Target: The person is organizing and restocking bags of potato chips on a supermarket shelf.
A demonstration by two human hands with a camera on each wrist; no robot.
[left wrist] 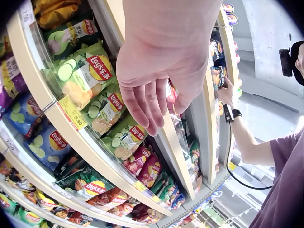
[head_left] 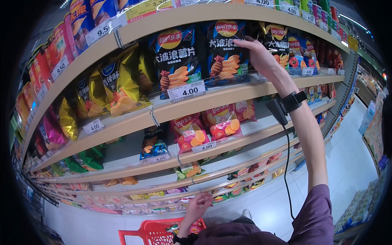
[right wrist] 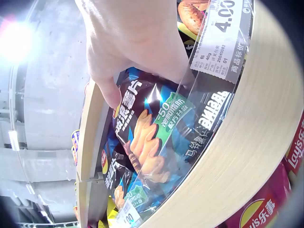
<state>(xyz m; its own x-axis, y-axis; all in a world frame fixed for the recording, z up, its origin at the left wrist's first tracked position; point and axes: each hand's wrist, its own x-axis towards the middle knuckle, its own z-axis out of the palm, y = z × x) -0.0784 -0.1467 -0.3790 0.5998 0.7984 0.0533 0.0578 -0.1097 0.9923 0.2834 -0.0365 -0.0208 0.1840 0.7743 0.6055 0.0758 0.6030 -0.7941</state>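
My right hand (head_left: 263, 59) reaches to the upper snack shelf and holds a black bag of Lay's wavy chips (head_left: 224, 55) by its right edge. In the right wrist view, the thumb lies on the front of the chip bag (right wrist: 142, 137), while the other fingers are hidden at its side and back. A similar black chip bag (head_left: 175, 61) stands left of it, and another (head_left: 277, 38) is to the right behind the hand. Low above the red shopping basket (head_left: 161, 226), my left hand (head_left: 198, 206) hangs with loose fingers, holding nothing.
A transparent front lip and price tag (head_left: 187, 90) edge this shelf (head_left: 220, 92). Yellow chip bags (head_left: 118, 83) lean at left. Red chip bags (head_left: 188, 132) stand one shelf lower. A black cable (head_left: 288, 171) hangs from the right wrist camera. White floor tiles (head_left: 269, 200) lie below.
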